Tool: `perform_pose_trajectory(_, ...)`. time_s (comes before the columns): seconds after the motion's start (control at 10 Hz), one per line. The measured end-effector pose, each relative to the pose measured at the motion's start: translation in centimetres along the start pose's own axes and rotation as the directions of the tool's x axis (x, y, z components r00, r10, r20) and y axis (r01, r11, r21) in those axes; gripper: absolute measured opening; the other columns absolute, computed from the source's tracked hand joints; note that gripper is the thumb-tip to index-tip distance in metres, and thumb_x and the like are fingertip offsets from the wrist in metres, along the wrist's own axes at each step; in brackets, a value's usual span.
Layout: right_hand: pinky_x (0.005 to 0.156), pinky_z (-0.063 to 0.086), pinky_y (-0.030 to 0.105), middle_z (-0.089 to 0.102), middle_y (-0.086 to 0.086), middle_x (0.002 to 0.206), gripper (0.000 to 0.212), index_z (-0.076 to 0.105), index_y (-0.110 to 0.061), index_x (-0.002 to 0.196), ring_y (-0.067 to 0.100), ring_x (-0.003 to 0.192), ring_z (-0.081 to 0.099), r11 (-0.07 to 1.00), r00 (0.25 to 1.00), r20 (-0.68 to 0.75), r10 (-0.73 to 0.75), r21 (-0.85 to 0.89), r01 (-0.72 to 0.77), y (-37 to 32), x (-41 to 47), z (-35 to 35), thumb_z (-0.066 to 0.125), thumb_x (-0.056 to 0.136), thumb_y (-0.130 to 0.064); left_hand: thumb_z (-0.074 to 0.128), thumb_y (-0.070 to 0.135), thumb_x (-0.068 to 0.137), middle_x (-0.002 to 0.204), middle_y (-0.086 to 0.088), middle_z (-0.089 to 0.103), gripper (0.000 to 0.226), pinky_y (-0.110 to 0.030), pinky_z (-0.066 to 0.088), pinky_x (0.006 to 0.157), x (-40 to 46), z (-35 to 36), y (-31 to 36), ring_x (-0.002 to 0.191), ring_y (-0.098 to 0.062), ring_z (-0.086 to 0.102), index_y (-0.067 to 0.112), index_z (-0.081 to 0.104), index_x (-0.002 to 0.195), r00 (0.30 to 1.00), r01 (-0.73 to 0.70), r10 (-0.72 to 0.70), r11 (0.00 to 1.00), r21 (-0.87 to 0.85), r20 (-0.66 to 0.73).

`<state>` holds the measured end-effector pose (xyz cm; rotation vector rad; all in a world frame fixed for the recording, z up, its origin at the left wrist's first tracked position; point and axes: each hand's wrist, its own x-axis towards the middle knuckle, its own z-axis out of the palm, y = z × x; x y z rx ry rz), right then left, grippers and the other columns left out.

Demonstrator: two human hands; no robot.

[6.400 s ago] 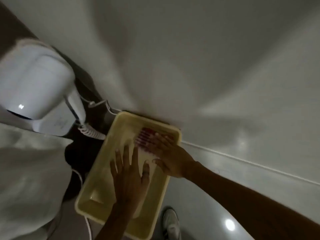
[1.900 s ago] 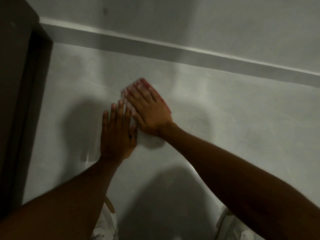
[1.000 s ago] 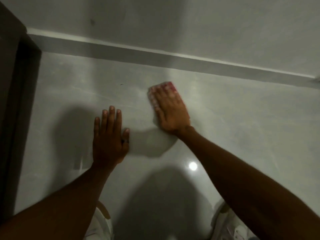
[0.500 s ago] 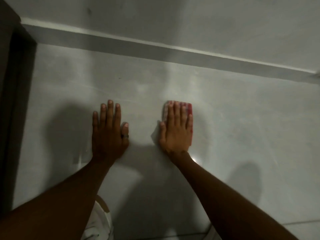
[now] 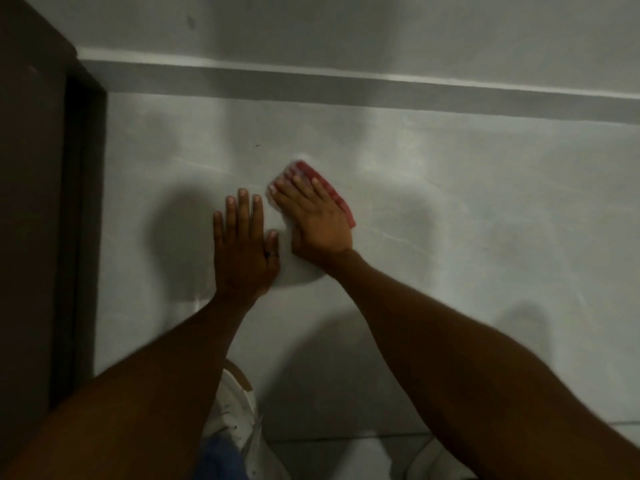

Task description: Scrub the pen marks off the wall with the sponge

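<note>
My right hand (image 5: 313, 216) lies flat on a red and white sponge (image 5: 341, 197), pressing it against the pale grey surface (image 5: 450, 209) in front of me. Only the sponge's red far edge and a white corner show past my fingers. My left hand (image 5: 242, 247) rests flat beside it with fingers spread, a ring on the thumb, and holds nothing. A tiny dark mark (image 5: 257, 145) sits above the hands, and another dark speck (image 5: 190, 21) is on the wall higher up. No clear pen lines are visible.
A dark brown door frame (image 5: 38, 202) runs down the left edge. A grey band with a white line (image 5: 346, 88) crosses the top. My white shoes (image 5: 239, 414) and blue trouser leg (image 5: 221, 459) show at the bottom.
My right hand has slid the sponge up and to the left and turned it, so it now sits close against my left hand. The left hand stayed put.
</note>
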<state>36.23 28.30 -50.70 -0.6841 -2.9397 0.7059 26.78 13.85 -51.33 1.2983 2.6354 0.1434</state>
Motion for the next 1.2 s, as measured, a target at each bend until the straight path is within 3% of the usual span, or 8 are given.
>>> perform_pose_trajectory(0.1,0.133,0.013,0.041,0.042,0.003,0.167,0.071,0.050,-0.024,0.155,0.023,0.160,0.030,0.992,0.981,0.179,0.074,0.084,-0.090,-1.7,-3.4,-1.1,0.062,0.088,-0.004,0.039,0.032,0.110,0.180,-0.020,0.003,0.072,-0.053,0.006,0.136,0.8,-3.7,0.3,0.168,-0.040,0.005,0.008,0.013,0.172,0.953,0.071,-0.053,0.996,-0.052,0.297)
perform_pose_trajectory(0.2,0.101,0.060,0.042,0.062,-0.004,0.151,0.053,0.068,-0.041,0.136,0.014,0.138,0.055,0.846,0.792,0.517,0.325,0.216,-0.488,-5.9,-4.1,-6.4,0.071,0.090,-0.015,0.040,0.027,0.112,0.181,-0.017,0.008,0.067,-0.043,0.015,0.134,1.6,-10.9,2.3,0.167,-0.036,0.013,0.008,0.014,0.171,0.743,0.436,-0.137,0.842,-0.318,0.655)
perform_pose_trajectory(0.3,0.077,0.067,0.043,0.081,0.006,0.105,0.028,0.079,-0.033,0.107,0.028,0.095,0.078,0.194,0.603,0.621,0.501,0.599,-0.777,-11.4,-2.5,-14.2,0.066,0.095,-0.011,0.037,0.031,0.113,0.160,-0.018,0.053,0.047,-0.043,0.050,0.110,0.3,-20.8,5.3,0.134,-0.033,0.059,0.014,0.049,0.156,0.547,0.833,-0.239,0.249,-0.494,0.803)
perform_pose_trajectory(0.4,0.094,0.063,0.039,0.072,0.016,0.134,0.044,0.066,-0.007,0.136,0.031,0.117,0.072,-0.349,0.566,0.779,0.270,0.627,-0.697,-16.7,0.0,-23.9,0.046,0.097,-0.002,0.045,0.044,0.111,0.114,-0.013,0.077,0.038,-0.045,0.057,0.098,-1.4,-32.2,4.6,0.103,-0.028,0.071,0.019,0.073,0.108,0.542,0.765,-0.207,-0.281,-0.580,0.815)
perform_pose_trajectory(0.6,0.095,0.062,0.041,0.074,0.018,0.131,0.054,0.073,-0.013,0.132,0.034,0.111,0.074,-0.161,0.587,0.810,-0.001,0.579,-0.799,-26.4,7.8,-40.4,0.046,0.102,-0.050,0.061,0.015,0.105,0.134,-0.019,0.072,0.034,-0.048,0.062,0.100,-0.5,-49.9,-2.6,0.117,-0.036,0.071,0.007,0.065,0.138,0.694,0.548,-0.403,-0.242,-0.801,0.597)
perform_pose_trajectory(0.9,0.088,0.052,0.012,0.073,0.006,0.130,0.037,0.071,-0.017,0.134,0.021,0.116,0.069,0.936,0.908,0.419,-0.006,0.323,-0.143,-41.6,24.9,-36.8,0.064,0.099,-0.026,0.059,0.046,0.106,0.133,-0.014,0.074,0.051,-0.044,0.059,0.107,6.3,-54.4,-21.0,0.125,-0.032,0.070,0.005,0.069,0.134,0.598,0.375,-0.711,-0.158,-0.913,0.369)
perform_pose_trajectory(1.0,0.108,0.049,0.039,0.071,0.009,0.130,0.036,0.069,-0.016,0.128,0.031,0.126,0.064,0.986,0.917,0.400,-0.004,-0.149,0.069,-43.5,27.2,-32.9,0.055,0.100,-0.035,0.042,0.054,0.110,0.130,-0.005,0.075,0.053,-0.038,0.055,0.108,7.9,-51.6,-23.8,0.127,-0.028,0.069,0.016,0.073,0.133,0.606,0.473,-0.678,-0.115,-0.874,0.417)
perform_pose_trajectory(1.2,0.108,0.040,0.044,0.065,0.014,0.136,0.037,0.066,-0.012,0.128,0.038,0.129,0.054,0.954,0.965,0.260,-0.034,-0.279,0.109,-42.9,24.7,-36.4,0.055,0.096,-0.025,0.048,0.040,0.108,0.169,-0.021,0.032,0.064,-0.055,0.028,0.125,6.6,-53.7,-19.9,0.154,-0.044,0.033,0.014,0.034,0.165,0.691,0.666,-0.698,0.510,-0.545,0.190)
